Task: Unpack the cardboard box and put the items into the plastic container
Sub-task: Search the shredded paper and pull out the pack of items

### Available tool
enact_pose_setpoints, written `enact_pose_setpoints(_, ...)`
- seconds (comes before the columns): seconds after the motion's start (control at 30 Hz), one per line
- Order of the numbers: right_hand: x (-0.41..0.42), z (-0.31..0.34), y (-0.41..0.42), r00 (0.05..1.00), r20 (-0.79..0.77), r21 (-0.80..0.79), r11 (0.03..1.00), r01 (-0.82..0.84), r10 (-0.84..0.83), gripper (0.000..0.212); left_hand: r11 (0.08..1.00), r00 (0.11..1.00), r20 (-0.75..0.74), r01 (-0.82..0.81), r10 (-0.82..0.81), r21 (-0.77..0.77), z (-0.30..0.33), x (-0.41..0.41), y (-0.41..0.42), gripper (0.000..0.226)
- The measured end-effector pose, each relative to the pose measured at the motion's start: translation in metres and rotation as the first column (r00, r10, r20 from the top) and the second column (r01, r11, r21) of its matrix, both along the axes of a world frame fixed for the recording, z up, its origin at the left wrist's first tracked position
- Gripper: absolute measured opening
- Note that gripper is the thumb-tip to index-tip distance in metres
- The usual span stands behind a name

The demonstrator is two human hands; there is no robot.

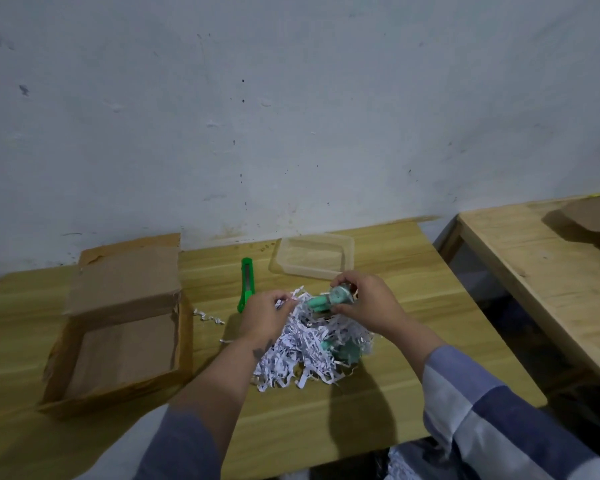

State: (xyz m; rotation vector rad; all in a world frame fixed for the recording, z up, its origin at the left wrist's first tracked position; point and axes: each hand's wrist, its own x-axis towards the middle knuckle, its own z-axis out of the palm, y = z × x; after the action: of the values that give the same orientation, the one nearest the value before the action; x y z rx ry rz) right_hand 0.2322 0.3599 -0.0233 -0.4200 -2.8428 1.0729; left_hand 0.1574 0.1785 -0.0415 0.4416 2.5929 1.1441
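Note:
An open cardboard box (118, 344) lies at the left of the wooden table, its inside bare. A heap of white shredded paper (309, 344) sits in the middle. My right hand (364, 303) grips a small teal item (329, 299) above the heap. My left hand (264, 313) pinches strands of shredded paper at the heap's left edge. Another teal item (347, 351) is half buried in the paper near my right wrist. The clear plastic container (347, 249) stands just behind my hands and looks to hold nothing.
A green utility knife (247, 284) lies between the box and the container. A loose paper strand (208, 317) lies beside the box. A second wooden table (534, 271) with a cardboard piece (593, 214) stands at the right, across a gap. A wall rises close behind.

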Motion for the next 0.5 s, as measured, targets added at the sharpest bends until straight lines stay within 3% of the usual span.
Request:
enact_pose_setpoints(0.13, 0.009, 0.000, 0.019, 0.979, -0.018, -0.172, 0.965, 0.196, -0.202, 0.034, 0.994, 1.000, 0.000, -0.017, 0.017, -0.108, -0.009, -0.002, -0.009, 0.014)
enact_pose_setpoints(0.23, 0.011, -0.007, 0.034, 0.920, -0.005, -0.275, 0.885, 0.376, -0.393, 0.028, 0.969, 0.996, -0.042, 0.068, -0.081, -0.239, -0.016, -0.002, -0.007, 0.026)
enact_pose_setpoints(0.33, 0.008, -0.022, 0.044, 0.813, 0.063, -0.369, 0.743, 0.558, -0.579, 0.026, 0.929, 0.969, -0.082, 0.196, -0.232, -0.313, -0.026, 0.002, 0.000, 0.046)
enact_pose_setpoints(0.43, 0.003, -0.041, 0.053, 0.659, 0.170, -0.437, 0.544, 0.716, -0.732, 0.028, 0.882, 0.941, -0.104, 0.260, -0.324, -0.394, -0.035, 0.007, 0.005, 0.053)
enact_pose_setpoints(0.5, 0.001, -0.050, 0.059, 0.596, 0.214, -0.417, 0.479, 0.773, -0.774, 0.028, 0.857, 0.926, -0.109, 0.283, -0.361, -0.432, -0.044, 0.010, 0.004, 0.054)
